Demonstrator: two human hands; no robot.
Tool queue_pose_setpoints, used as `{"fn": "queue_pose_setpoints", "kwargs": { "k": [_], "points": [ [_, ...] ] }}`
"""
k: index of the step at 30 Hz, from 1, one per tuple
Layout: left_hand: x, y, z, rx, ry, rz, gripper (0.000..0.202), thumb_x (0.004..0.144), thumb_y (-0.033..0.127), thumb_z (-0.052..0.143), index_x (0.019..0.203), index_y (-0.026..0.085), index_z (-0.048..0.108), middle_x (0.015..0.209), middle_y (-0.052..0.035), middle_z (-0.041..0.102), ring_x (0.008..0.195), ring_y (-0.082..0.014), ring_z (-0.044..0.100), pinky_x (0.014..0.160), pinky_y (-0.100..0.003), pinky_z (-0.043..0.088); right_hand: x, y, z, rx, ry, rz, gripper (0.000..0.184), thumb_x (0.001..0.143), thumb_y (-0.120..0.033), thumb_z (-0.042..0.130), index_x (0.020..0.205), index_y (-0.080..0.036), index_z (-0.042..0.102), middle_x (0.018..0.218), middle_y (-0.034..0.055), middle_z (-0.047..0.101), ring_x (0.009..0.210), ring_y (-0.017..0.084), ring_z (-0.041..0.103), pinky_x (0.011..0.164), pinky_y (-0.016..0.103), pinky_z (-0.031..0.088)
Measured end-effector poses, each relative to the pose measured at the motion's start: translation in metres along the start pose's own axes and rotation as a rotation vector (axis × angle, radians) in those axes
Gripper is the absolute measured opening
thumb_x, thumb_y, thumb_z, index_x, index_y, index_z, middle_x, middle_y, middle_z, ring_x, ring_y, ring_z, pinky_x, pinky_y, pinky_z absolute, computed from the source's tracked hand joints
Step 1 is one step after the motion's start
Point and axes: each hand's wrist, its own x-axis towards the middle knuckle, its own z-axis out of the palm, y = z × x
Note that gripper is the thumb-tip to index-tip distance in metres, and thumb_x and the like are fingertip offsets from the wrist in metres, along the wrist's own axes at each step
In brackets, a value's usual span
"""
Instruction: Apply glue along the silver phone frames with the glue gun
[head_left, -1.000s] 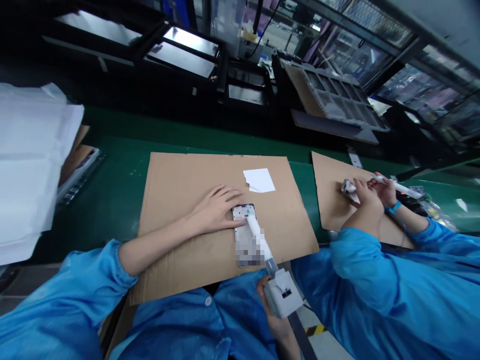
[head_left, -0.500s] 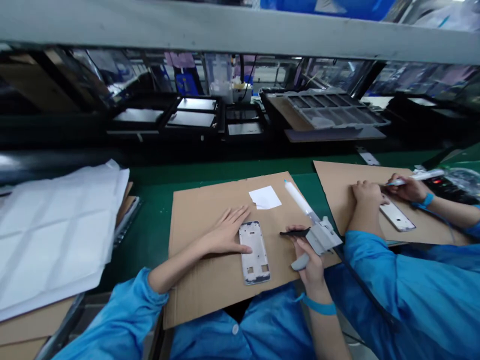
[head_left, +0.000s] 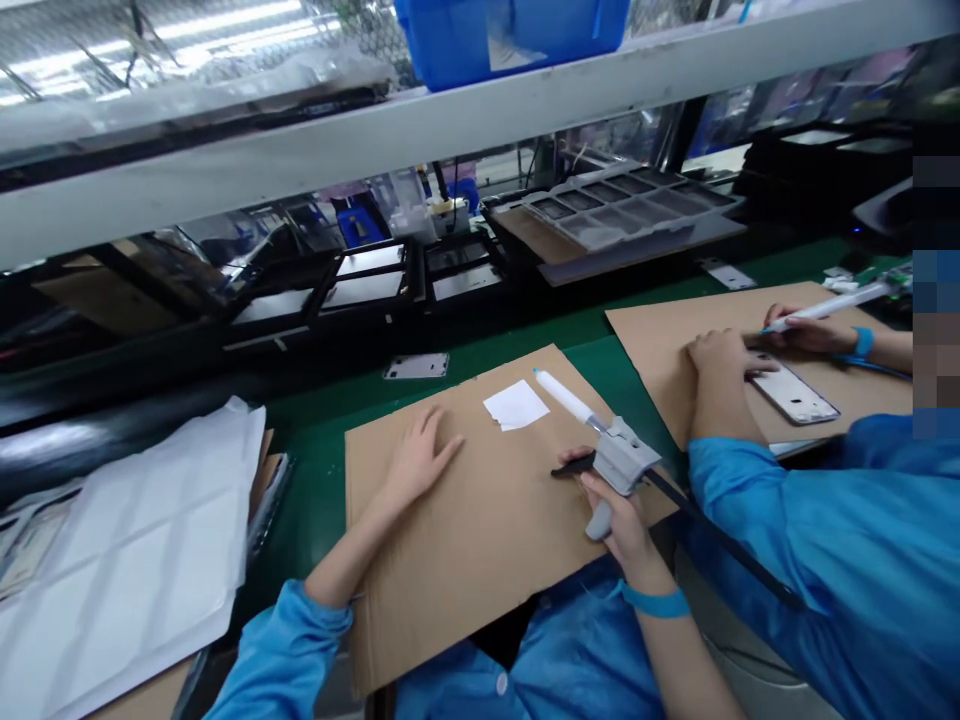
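Note:
My left hand (head_left: 421,462) lies open on a cardboard sheet (head_left: 465,530), fingers spread, with nothing in it. My right hand (head_left: 619,510) is wrapped round a grey dispensing gun (head_left: 624,458) above the sheet's right side. The gun carries a white syringe with a blue tip, pointing up and left, and a black hose runs from its back. A black flat piece juts out left of the gun at my fingers. Beyond my left hand, a pale phone frame (head_left: 416,366) rests on the green bench. A small white paper (head_left: 517,405) lies on the cardboard.
At the right, a co-worker's hands (head_left: 720,360) hold a white syringe and a phone frame (head_left: 793,390) on another cardboard sheet. White trays (head_left: 127,540) are stacked at left. Black trays (head_left: 367,280) and a grey compartment tray (head_left: 630,205) stand behind, under a shelf beam (head_left: 300,150).
The phone frame has gone from the cardboard to the green bench behind it. My left hand has moved left, away from the frame. The whole view has shifted and tilted.

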Motion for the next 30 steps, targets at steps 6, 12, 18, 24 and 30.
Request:
{"fn": "queue_pose_setpoints", "kwargs": {
  "k": [6, 12, 18, 24, 30],
  "points": [
    [0.028, 0.049, 0.009, 0.081, -0.105, 0.042, 0.087, 0.127, 0.078, 0.043, 0.188, 0.016, 0.048, 0.201, -0.0302, 0.039, 0.178, -0.0505, 0.056, 0.14, -0.066, 0.057, 0.003, 0.002, 0.002, 0.028, -0.014, -0.026, 0.038, 0.071, -0.052, 0.102, 0.099, -0.041, 0.081, 0.113, 0.0009, 0.088, 0.138, 0.036, 0.088, 0.138, 0.057, 0.067],
    [0.07, 0.086, 0.026, 0.148, -0.079, 0.23, 0.06, 0.127, 0.063, 0.052, 0.164, 0.022, 0.076, 0.178, -0.0221, 0.068, 0.161, -0.042, 0.068, 0.131, -0.061, 0.064, 0.008, 0.007, 0.001, 0.017, -0.057, -0.062, 0.032, 0.077, -0.052, 0.098, 0.103, -0.038, 0.085, 0.116, -0.0011, 0.089, 0.136, 0.032, 0.089, 0.131, 0.05, 0.07],
    [0.073, 0.102, 0.033, 0.18, -0.073, 0.205, 0.055, 0.128, 0.049, 0.045, 0.157, 0.019, 0.081, 0.169, -0.0193, 0.076, 0.154, -0.0385, 0.073, 0.134, -0.058, 0.061, 0.008, 0.006, 0.001, 0.01, -0.085, -0.077, 0.031, 0.078, -0.05, 0.09, 0.106, -0.036, 0.087, 0.117, 0.0002, 0.091, 0.129, 0.031, 0.091, 0.132, 0.048, 0.068],
    [0.072, 0.095, 0.037, 0.171, -0.15, 0.111, 0.068, 0.129, 0.054, 0.044, 0.185, 0.019, 0.061, 0.198, -0.0188, 0.052, 0.185, -0.0394, 0.048, 0.151, -0.065, 0.044, 0.009, 0.005, 0.002, -0.046, -0.097, -0.065, 0.029, 0.078, -0.051, 0.089, 0.102, -0.035, 0.086, 0.118, 0.0034, 0.092, 0.129, 0.034, 0.092, 0.129, 0.049, 0.069],
    [0.073, 0.083, 0.043, 0.037, -0.063, 0.111, 0.067, 0.128, 0.052, 0.039, 0.183, 0.022, 0.063, 0.196, -0.0191, 0.055, 0.184, -0.0367, 0.051, 0.154, -0.066, 0.042, -0.002, 0.013, 0.006, 0.071, 0.022, -0.042, 0.024, 0.072, -0.053, 0.09, 0.094, -0.044, 0.088, 0.113, -0.0046, 0.092, 0.128, 0.033, 0.092, 0.134, 0.051, 0.067]
  ]
}}
